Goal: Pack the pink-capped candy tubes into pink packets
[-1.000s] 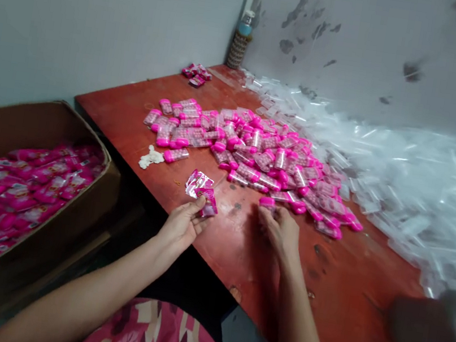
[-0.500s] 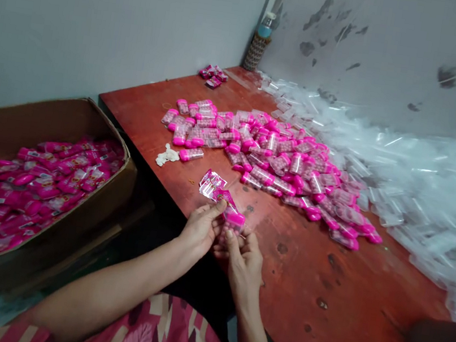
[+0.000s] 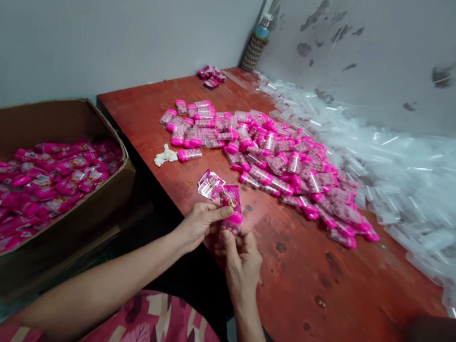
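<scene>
Pink-capped bottle [image 3: 230, 227] partly behind right hand [image 3: 243, 265]

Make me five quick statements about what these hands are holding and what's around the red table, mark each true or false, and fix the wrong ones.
1. The right hand holds a small clear container with a pink cap. True.
2. The left hand holds a crumpled white wad. False: the left hand pinches a pink printed sachet.
3. A pile of clear, pink-capped containers lies on the red wooden table. True.
4. The brown cardboard box is at the picture's right edge. False: it is on the left, holding shiny pink packets.
5. A heap of colourless plastic pieces lies to the right of the pile. True.
</scene>
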A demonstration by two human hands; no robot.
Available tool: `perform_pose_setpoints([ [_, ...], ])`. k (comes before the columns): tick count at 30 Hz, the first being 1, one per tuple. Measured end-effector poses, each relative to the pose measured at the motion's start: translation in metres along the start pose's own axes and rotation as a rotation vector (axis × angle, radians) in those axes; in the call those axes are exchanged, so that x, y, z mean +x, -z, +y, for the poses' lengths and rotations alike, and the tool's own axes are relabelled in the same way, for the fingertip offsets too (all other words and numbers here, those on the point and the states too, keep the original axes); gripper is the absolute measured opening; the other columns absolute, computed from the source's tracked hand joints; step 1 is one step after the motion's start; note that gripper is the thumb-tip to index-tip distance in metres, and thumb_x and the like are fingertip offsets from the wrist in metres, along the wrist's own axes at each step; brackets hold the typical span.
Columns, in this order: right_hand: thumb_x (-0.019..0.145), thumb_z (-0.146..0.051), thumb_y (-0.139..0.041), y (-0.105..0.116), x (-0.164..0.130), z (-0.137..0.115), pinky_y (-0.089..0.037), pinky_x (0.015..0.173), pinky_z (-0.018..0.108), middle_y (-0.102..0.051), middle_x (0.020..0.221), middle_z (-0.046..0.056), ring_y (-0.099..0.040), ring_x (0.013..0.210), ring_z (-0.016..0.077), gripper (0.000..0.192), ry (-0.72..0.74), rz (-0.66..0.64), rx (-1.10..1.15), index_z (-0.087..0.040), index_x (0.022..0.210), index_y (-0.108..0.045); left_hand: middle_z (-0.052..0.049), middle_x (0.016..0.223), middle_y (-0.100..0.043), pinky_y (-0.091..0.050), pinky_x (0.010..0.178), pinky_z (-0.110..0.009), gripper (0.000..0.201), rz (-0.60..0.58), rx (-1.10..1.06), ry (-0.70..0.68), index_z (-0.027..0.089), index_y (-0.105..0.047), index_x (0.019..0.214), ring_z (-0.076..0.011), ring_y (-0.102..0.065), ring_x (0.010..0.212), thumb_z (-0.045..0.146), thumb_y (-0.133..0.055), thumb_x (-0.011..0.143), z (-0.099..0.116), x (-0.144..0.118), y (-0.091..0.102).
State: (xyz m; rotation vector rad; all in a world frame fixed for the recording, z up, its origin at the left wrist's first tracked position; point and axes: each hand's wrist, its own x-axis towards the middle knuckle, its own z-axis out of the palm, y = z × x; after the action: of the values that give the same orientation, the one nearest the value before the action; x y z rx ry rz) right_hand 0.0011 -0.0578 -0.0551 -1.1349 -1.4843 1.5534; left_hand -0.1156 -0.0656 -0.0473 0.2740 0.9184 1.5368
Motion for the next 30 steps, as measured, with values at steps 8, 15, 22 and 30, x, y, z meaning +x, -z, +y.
perform_pose_setpoints([
  [8,0.076,-0.036,-0.058,0.005,0.006,0.003,-0.044,0.039,0.018,-0.061,0.064,-0.002,-0.055,0.043,0.0087,0.020,-0.126,-0.136,0.256,-0.018,0.082,-0.053,-0.001,0.048,-0.057,-0.040,0.043,-0.023,0.028,-0.057,0.264,-0.007,0.011,-0.062,0.056,-0.0099,-0.050,0.041,0.037,-0.071,0.058,0.005,0.001,0.004],
  [15,0.073,-0.038,-0.060,0.007,0.006,0.002,-0.038,0.031,0.017,-0.060,0.057,-0.002,-0.049,0.035,0.0079,0.022,-0.137,-0.122,0.236,-0.018,0.078,-0.053,-0.002,0.049,-0.057,-0.041,0.044,-0.023,0.026,-0.043,0.209,0.038,0.009,-0.063,0.058,-0.0106,-0.052,0.040,0.034,-0.070,0.060,0.004,-0.004,0.002],
  [22,0.073,-0.034,-0.063,0.004,0.002,-0.003,-0.044,0.040,0.020,-0.059,0.054,-0.004,-0.053,0.042,0.0100,0.018,-0.036,-0.014,0.044,-0.019,0.081,-0.054,-0.004,0.055,-0.060,-0.043,0.045,-0.022,0.021,-0.063,0.162,0.066,0.008,-0.064,0.064,-0.0107,-0.054,0.044,0.029,-0.068,0.063,0.001,-0.006,0.004],
  [30,0.072,-0.028,-0.064,0.001,0.005,0.011,-0.040,0.034,0.015,-0.060,0.057,-0.003,-0.052,0.038,0.0068,0.017,-0.169,-0.091,0.491,-0.017,0.078,-0.052,-0.001,0.044,-0.051,-0.042,0.039,-0.025,0.028,-0.175,0.122,0.111,0.009,-0.060,0.058,-0.0111,-0.048,0.036,0.035,-0.066,0.066,-0.004,-0.016,0.003],
])
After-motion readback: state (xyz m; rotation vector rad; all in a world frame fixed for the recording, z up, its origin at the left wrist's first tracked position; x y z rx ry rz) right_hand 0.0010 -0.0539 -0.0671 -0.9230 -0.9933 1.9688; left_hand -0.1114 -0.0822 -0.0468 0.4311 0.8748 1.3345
